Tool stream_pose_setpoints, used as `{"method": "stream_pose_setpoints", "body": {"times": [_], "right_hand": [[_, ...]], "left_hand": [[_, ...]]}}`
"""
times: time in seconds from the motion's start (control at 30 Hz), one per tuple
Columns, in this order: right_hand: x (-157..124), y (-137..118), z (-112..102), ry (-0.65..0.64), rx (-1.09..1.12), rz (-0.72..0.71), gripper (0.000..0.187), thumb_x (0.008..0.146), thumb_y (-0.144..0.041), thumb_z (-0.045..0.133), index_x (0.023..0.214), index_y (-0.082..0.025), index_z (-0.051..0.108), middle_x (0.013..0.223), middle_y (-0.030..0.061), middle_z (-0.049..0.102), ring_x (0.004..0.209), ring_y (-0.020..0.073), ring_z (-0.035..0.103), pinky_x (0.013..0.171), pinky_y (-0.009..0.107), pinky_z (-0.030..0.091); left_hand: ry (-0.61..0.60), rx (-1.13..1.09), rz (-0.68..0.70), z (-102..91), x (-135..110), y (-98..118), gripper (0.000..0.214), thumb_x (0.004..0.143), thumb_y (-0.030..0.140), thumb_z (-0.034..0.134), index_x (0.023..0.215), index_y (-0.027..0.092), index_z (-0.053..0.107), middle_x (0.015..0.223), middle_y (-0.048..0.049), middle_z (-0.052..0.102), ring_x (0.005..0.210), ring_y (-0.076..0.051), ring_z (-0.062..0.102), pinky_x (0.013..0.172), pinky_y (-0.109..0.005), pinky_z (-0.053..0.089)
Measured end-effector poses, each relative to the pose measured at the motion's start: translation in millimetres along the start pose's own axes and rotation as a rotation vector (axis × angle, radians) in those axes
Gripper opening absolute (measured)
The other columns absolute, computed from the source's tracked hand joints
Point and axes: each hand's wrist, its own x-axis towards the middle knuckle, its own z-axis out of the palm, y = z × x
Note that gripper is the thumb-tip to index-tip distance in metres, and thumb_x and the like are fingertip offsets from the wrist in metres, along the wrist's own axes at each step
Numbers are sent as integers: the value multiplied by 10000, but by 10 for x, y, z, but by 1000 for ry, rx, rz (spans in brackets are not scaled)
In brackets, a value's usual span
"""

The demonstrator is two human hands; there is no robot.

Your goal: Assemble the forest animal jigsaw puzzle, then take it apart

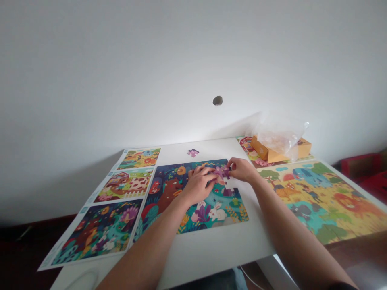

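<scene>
Head view, right hand (240,169) closed in a pinch on a purple cardboard jigsaw piece (222,172), left hand (198,185) curled against it, grip unclear, over a colourful forest-animal jigsaw puzzle (217,213), small loose purple jigsaw piece (192,152) beyond both hands

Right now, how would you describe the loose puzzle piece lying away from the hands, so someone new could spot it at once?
On the white table, find the dark blue jigsaw puzzle. Just beyond its far edge, toward the wall, lies a small purple jigsaw piece. It sits alone, touching nothing, unlike the purple piece between left hand and right hand.
</scene>
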Motion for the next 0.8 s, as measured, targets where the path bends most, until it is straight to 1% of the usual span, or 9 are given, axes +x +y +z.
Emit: {"method": "stream_pose_setpoints", "body": {"times": [0.1, 0.23, 0.37, 0.53, 0.7, 0.8], "right_hand": [[4, 0, -1, -9, 1, 2, 193, 663, -203, 648, 848, -230, 694, 714, -12, 678, 662, 142, 591, 596, 223, 357], [-1, -7, -1, -1, 14, -6, 225, 672, -221, 660, 896, -225, 685, 731, -7, 678, 670, 145, 591, 604, 224, 364], [-6, -16, 0, -11, 16, -2, 257, 679, -225, 675, 935, -224, 682, 717, -8, 673, 675, 147, 593, 617, 223, 371], [1, -6, 4, -17, 4, -21, 257, 686, -222, 668, 941, -235, 689, 743, -8, 673, 693, 148, 594, 637, 224, 379], [-9, -5, 12, -13, 0, -29, 257, 692, -230, 664, 947, -233, 687, 721, -8, 657, 686, 148, 586, 636, 225, 376], [-24, -23, 16, 16, -21, 0, 244, 705, -282, 666, 941, -221, 687, 744, 11, 660, 710, 159, 593, 648, 233, 384]], "left_hand": [[-19, 16, 2, -12, -4, 16, 281, 945, 278, 508, 1148, 348, 690, 1323, -13, 587, 1212, -278, 454, 967, -479, 371], [-53, 58, 26, -46, -14, 62, 332, 963, 304, 466, 1229, 402, 637, 1393, -18, 523, 1243, -303, 417, 977, -522, 365], [-79, 94, 38, -61, -22, 85, 363, 972, 295, 428, 1249, 438, 614, 1422, -22, 487, 1258, -314, 400, 977, -556, 360], [-69, 96, 35, -50, -24, 83, 362, 968, 290, 430, 1247, 422, 619, 1414, -34, 488, 1270, -316, 389, 981, -553, 359], [-66, 75, 30, -48, -22, 88, 366, 965, 290, 433, 1249, 432, 616, 1414, -29, 485, 1264, -318, 393, 990, -558, 351], [-76, 87, 31, -47, -22, 87, 370, 967, 289, 430, 1260, 427, 610, 1416, -31, 486, 1258, -312, 395, 989, -550, 353]]}}
